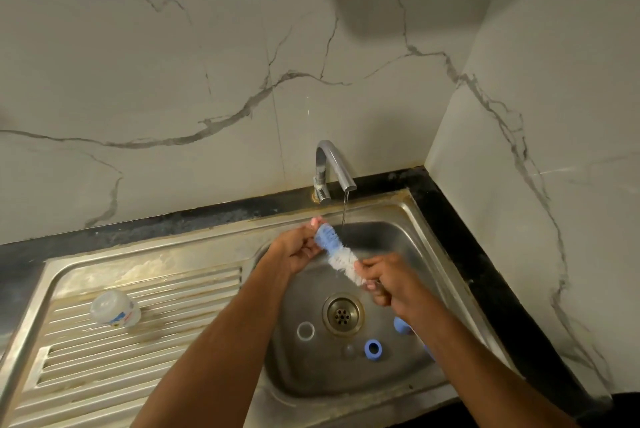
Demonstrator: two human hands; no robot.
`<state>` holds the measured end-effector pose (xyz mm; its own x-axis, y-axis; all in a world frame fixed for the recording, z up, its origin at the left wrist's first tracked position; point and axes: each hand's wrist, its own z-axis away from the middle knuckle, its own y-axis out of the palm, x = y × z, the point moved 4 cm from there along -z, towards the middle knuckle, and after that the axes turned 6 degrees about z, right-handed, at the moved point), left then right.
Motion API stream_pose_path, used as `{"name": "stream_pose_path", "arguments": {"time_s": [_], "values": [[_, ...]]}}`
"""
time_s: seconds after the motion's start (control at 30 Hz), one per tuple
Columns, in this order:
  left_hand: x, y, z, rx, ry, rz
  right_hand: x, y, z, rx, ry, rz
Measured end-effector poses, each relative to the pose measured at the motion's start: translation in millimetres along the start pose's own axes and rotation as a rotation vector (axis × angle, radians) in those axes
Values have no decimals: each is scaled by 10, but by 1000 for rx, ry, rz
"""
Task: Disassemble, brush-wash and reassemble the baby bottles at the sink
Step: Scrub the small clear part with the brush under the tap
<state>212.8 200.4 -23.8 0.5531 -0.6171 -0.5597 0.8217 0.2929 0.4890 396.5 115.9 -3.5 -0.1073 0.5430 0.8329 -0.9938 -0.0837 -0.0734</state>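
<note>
**While Water Runs, Both Hands Grip the Brush**

As a thin stream falls from the faucet [334,167], the left hand [298,249] clasps the bottle brush [337,256] by its blue tip and the right hand [388,283] grips its handle end over the sink [398,219]. A bottle [116,313] lies on the drainboard [145,292]; rings [372,348] rest near the drain [343,314].

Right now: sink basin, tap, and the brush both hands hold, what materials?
Sink basin: looks like stainless steel, brushed, stained, dull reflections. Tap: polished, chrome-like metal with mirror highlights. Brush: white bristles, blue tip, likely synthetic; gripped by left hand and right hand.
</note>
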Motion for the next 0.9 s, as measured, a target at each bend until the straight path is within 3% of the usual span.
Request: {"name": "stream_pose_path", "arguments": {"time_s": [0.07,0.1,0.2,0.27,0.33,0.4,0.53,0.63,0.77,0.83,0.9], "values": [[9,5,26,46,-20,48,-12,-33,26,57,70,-80],[24,0,20,39,-31,12,-20,-63,24,8,20,41],[78,-54,-17,-84,-70,-189,38,-85,57,-315,-402,797],[110,-63,-69,-94,-86,-182,17,21,140,-420,-624,1240],[124,-48,-103,-99,-81,-149,-34,126,175,-445,-737,1466],[128,-11,-104,-101,-54,-153,-35,154,166,-481,-710,1554],[145,-14,-104,-134,-8,-236,4,136,105,-437,-584,1420],[149,-68,-131,-130,-36,-204,57,119,71,-217,-322,896],[174,-78,-112,14,-76,-40,49,23,96,10,75,89],[145,-94,-75,45,-84,-103,9,-22,106,-4,70,101],[98,-131,-59,-16,-111,-252,3,-58,121,-178,-144,529]]}}
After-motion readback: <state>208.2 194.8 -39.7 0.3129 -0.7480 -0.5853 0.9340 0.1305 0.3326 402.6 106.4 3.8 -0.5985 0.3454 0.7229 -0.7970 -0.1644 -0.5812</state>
